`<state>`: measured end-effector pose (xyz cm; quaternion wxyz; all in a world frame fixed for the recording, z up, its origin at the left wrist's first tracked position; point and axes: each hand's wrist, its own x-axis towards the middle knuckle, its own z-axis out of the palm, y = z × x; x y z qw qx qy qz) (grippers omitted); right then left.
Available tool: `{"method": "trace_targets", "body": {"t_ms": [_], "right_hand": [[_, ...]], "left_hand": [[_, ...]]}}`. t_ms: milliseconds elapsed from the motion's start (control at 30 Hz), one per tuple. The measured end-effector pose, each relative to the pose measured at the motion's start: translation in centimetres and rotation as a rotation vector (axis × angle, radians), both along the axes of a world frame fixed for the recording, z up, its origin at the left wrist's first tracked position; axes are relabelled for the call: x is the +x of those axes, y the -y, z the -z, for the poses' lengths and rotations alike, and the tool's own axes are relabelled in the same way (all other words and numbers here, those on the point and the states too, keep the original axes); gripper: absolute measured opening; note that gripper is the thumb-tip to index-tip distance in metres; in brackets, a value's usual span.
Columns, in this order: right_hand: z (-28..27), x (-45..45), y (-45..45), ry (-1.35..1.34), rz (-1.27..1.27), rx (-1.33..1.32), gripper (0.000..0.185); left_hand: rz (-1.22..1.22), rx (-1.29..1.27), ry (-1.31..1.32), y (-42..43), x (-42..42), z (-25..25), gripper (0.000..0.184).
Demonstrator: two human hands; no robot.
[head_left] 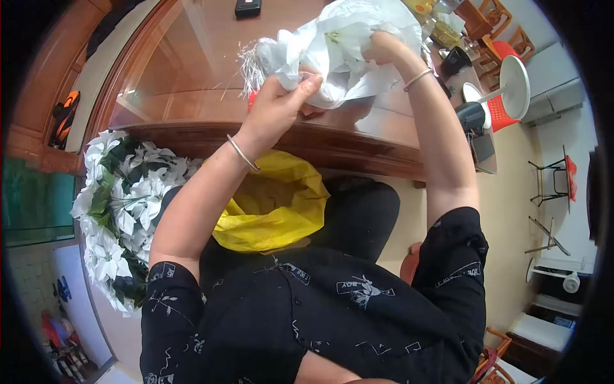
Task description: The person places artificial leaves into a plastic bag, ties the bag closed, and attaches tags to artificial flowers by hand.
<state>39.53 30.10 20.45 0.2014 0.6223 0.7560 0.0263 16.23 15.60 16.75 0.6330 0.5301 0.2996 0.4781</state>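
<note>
A white plastic bag (366, 83) is held up over the table's near edge, with white artificial petals (334, 37) showing at its opening. My left hand (288, 96) pinches the gathered plastic on the left side, thumb on top. At the bag's upper right, my right hand (385, 49) has its fingers curled down among the white folds; its fingertips are partly hidden, so I cannot tell whether they grip plastic or petals. Thin white strands (251, 69) lie in a bundle just left of the bag.
A yellow plastic bag (272, 233) gapes open at my lap, below the wooden table (173, 70). Many white artificial flowers (137, 198) stand at my left. On the table are a black box (248, 8) and a dark cup (455, 61); a white round fan-like object (515, 86) is at right.
</note>
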Motion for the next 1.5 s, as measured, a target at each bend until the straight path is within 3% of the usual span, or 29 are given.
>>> {"method": "trace_targets", "body": {"t_ms": [33, 133, 233, 367, 567, 667, 767, 900, 1033, 1200, 1500], "right_hand": [[-0.6, 0.0, 0.9, -0.202, 0.169, 0.020, 0.043], [-1.4, 2.4, 3.6, -0.307, -0.066, 0.362, 0.043], [-1.2, 5.1, 4.8, -0.230, -0.273, 0.599, 0.043], [-0.3, 6.6, 5.5, -0.074, -0.097, 0.575, 0.026], [0.8, 8.5, 5.9, 0.070, -0.101, 0.631, 0.012], [1.0, 10.7, 5.4, 0.159, -0.104, 0.544, 0.011], [0.3, 12.1, 6.3, 0.084, -0.193, 0.660, 0.010], [-0.6, 12.8, 7.6, -0.051, -0.112, 0.728, 0.012], [-0.5, 11.9, 9.7, -0.096, -0.135, 0.596, 0.013], [2.3, 13.2, 9.3, -0.047, -0.100, 0.468, 0.030], [3.3, 13.6, 9.4, -0.082, -0.016, 0.470, 0.014]], "left_hand": [[0.005, 0.017, 0.012, -0.2, 0.2, 0.2, 0.024], [-0.005, 0.071, 0.026, -0.9, 0.6, 0.9, 0.024], [-0.056, 0.106, 0.013, -1.0, 0.8, 1.1, 0.023], [-0.105, 0.124, 0.077, -1.5, 0.9, 1.3, 0.023], [-0.106, 0.063, 0.202, -1.8, 0.8, -0.4, 0.024], [-0.129, 0.090, 0.214, -3.4, 0.5, -0.2, 0.023], [-0.140, 0.092, 0.222, -4.1, 0.5, -1.4, 0.023], [-0.139, 0.077, 0.268, -4.7, 0.9, -2.7, 0.025], [-0.086, 0.106, 0.300, -4.8, 1.5, -3.4, 0.026], [-0.034, 0.098, 0.328, -4.1, 1.9, -2.7, 0.025], [-0.027, 0.131, 0.281, -3.8, 1.4, -2.9, 0.024]]}}
